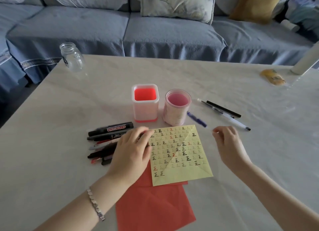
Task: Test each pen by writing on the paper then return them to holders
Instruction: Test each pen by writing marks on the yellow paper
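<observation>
Pens (107, 136) lie heaped at nine o'clock of the yellow paper (179, 154); probably light, stiff, slick barrels (likely to roll), best pinched mid-barrel. Left hand (133, 149) covers them, grip hidden; right hand (227, 142) hangs loosely curled, empty, at three o'clock.

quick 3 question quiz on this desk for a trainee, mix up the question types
1. True or false: the square holder and the round holder both have pens standing in them.
2. Which sheet lies on top, the yellow paper or the red paper?
3. The whiteboard marker lies: A) on the table, left of the yellow paper; B) inside a holder; C) on the red paper.

Key: 1 false, both look empty; 2 the yellow paper; 3 A.
</observation>
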A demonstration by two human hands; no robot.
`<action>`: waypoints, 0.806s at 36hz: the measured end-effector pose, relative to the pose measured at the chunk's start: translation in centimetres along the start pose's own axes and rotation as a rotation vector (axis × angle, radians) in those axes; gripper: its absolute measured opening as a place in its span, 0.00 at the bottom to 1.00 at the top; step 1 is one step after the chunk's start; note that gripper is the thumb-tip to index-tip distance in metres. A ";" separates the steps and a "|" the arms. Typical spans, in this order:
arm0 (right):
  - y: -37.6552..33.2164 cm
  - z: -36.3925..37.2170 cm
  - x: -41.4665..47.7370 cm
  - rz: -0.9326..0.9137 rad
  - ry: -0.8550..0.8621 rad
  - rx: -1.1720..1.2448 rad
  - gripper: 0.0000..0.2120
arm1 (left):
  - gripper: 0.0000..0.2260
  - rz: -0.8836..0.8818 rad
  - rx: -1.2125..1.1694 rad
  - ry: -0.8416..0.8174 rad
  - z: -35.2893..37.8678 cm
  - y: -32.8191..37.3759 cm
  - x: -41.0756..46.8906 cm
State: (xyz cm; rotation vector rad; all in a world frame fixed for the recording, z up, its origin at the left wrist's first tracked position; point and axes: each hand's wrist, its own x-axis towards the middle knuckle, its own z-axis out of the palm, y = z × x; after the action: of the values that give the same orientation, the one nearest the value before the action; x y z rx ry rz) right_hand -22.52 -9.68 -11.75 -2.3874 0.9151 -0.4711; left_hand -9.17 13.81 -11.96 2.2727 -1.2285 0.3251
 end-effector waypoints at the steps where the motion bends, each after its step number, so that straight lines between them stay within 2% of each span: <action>1: -1.0 0.0 -1.0 -0.081 -0.019 0.027 0.07 | 0.21 0.037 -0.003 -0.018 -0.1 0.5 0.1; 4: -3.4 -0.3 -3.7 -0.262 -0.119 0.093 0.06 | 0.20 0.126 0.014 -0.065 -0.3 1.6 0.4; 7: -5.3 -0.6 -5.5 -0.323 -0.221 0.155 0.10 | 0.13 0.203 -0.029 -0.075 -0.4 2.2 0.2; 9: -6.0 -0.7 -6.2 -0.321 -0.222 0.182 0.06 | 0.11 0.185 -0.084 -0.086 -0.5 2.3 -0.2; 10: -6.2 -0.9 -6.3 -0.288 -0.210 0.211 0.02 | 0.12 0.153 -0.102 -0.102 -0.6 2.2 -0.4; 11: -6.5 -1.0 -6.4 -0.216 -0.203 0.282 0.03 | 0.13 0.124 -0.115 -0.130 -0.8 2.1 -0.7; 14: -7.5 -1.4 -6.5 0.117 -0.268 0.773 0.07 | 0.14 0.064 -0.214 -0.254 -1.4 2.2 -1.4; 15: -7.8 -1.3 -6.6 0.191 -0.274 0.924 0.07 | 0.17 0.028 -0.258 -0.300 -1.6 2.4 -1.6; 17: -8.3 -0.9 -6.9 0.249 -0.283 1.063 0.09 | 0.21 -0.011 -0.301 -0.335 -1.7 2.9 -2.1; 22: -9.8 1.0 -7.8 0.237 -0.332 0.928 0.11 | 0.14 0.058 -0.416 -0.373 -1.6 4.4 -2.5; 26: -10.2 2.2 -8.0 0.202 -0.239 0.776 0.16 | 0.07 -0.064 -0.620 -0.451 -1.8 5.2 -2.2; 29: -10.2 2.3 -7.7 0.202 -0.222 0.767 0.19 | 0.07 -0.121 -0.749 -0.479 -2.3 5.5 -2.0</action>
State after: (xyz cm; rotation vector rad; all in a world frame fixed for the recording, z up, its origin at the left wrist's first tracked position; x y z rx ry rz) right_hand -21.66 2.91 -8.55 -1.5960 0.6958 -0.3771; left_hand -14.77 14.01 -9.02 1.7750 -1.1534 -0.6606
